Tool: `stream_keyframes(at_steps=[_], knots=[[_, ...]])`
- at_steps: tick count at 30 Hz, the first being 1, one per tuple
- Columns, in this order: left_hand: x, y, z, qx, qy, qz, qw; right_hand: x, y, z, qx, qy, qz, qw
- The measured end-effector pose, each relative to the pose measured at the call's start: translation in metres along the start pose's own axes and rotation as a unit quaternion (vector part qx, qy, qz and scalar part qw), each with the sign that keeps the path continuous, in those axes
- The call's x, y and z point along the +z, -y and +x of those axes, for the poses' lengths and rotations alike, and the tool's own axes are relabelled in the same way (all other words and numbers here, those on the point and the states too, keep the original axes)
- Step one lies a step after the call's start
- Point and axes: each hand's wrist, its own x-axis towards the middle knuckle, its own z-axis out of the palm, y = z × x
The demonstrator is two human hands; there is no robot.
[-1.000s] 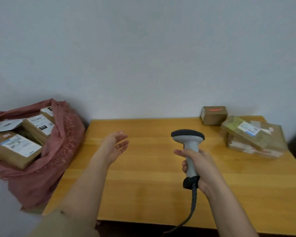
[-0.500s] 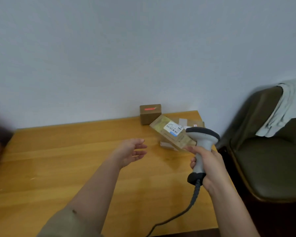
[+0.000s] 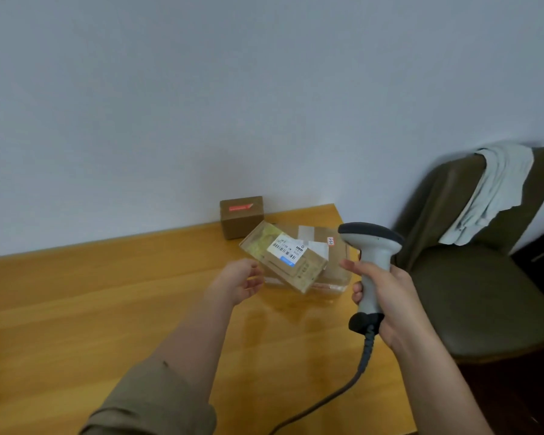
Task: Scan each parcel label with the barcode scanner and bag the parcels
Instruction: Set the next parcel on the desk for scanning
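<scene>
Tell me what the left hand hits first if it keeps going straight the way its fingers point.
Most likely the tilted top parcel: the left hand is open, with its fingers aimed at that parcel's near left end across a small gap. Depth is hard to judge from one view.

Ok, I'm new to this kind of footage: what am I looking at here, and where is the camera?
The camera sits on the person's head, looking down at their own two hands. The right hand grips a corded barcode scanner. The left hand, fingers relaxed, reaches toward a labelled parcel lying atop a second parcel on the wooden table. A small brown box stands by the wall. A chair with a cloth draped over it stands to the right.
</scene>
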Motion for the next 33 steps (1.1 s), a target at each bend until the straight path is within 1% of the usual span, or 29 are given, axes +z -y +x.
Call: stream_keyframes(at_steps=[5, 8, 12, 14, 20, 23, 26, 28, 33], knots=[[0.027, 0.01, 0.014, -0.02, 0.009, 0.006, 1.0, -0.007, -0.001, 0.031, 0.023, 0.023, -0.018, 0.999], [0.034, 0.016, 0.023, -0.035, -0.02, -0.017, 0.999, -0.011, -0.001, 0.057, 0.047, 0.047, -0.03, 0.997], [0.041, 0.032, 0.027, -0.052, -0.07, -0.041, 0.995, -0.022, 0.003, 0.095, 0.087, 0.099, -0.052, 0.99], [0.051, 0.04, 0.028, -0.056, -0.081, -0.046, 0.994, -0.03, 0.007, 0.113, 0.105, 0.126, -0.069, 0.984], [0.088, 0.067, 0.026, -0.037, -0.053, -0.16, 0.985, -0.048, 0.013, 0.145, 0.137, 0.15, -0.118, 0.972], [0.083, 0.081, 0.015, -0.026, -0.053, -0.172, 0.983, -0.048, 0.009, 0.146, 0.148, 0.168, -0.124, 0.967], [0.063, 0.094, 0.0, -0.02, -0.08, -0.174, 0.981, -0.046, 0.002, 0.14, 0.163, 0.192, -0.132, 0.959], [0.05, 0.101, -0.011, -0.009, -0.109, -0.214, 0.971, -0.043, -0.003, 0.135, 0.172, 0.203, -0.135, 0.954], [0.029, 0.13, -0.033, -0.011, -0.174, -0.355, 0.919, -0.03, -0.017, 0.119, 0.18, 0.245, -0.165, 0.938]])
